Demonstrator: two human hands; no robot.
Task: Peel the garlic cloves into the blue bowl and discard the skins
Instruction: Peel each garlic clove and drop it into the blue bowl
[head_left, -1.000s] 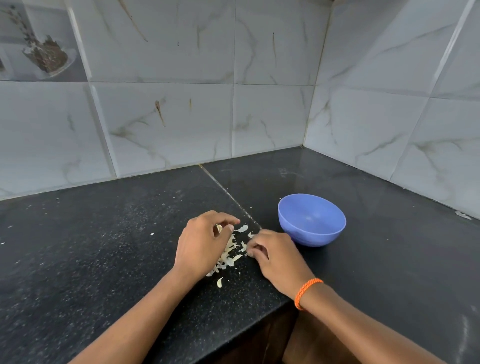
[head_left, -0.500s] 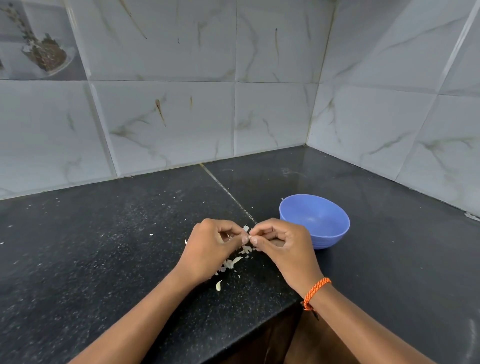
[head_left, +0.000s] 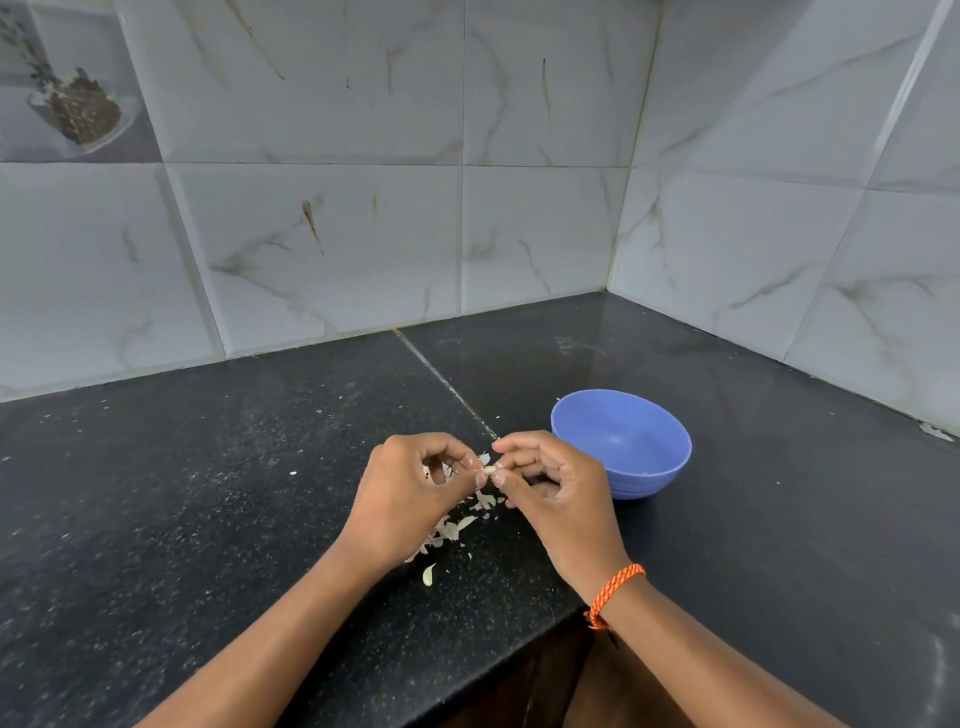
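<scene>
A small pale garlic clove (head_left: 489, 470) is held above the desk (head_left: 208, 519), pinched between the fingertips of both hands, just left of the blue bowl (head_left: 623, 441). The left hand (head_left: 415, 493) has its fingers curled with thumb and forefinger clamped on the clove's left end; the right hand (head_left: 550, 488) pinches the right end in the same way. Most of the clove is hidden by the fingertips, so whether any skin is on it is hard to make out.

Below and between the hands a scatter of garlic skins (head_left: 457, 525) lies on the dark speckled desk, partly covered by the left hand; one loose piece (head_left: 428, 574) lies apart, nearer the desk's front edge. The bowl stands upright close beside the right hand, which hides a little of its near left side; what shows of its inside looks bare. An orange bracelet (head_left: 615, 592) circles the right wrist. Marbled tiles (head_left: 332, 234) form the corner wall behind.
</scene>
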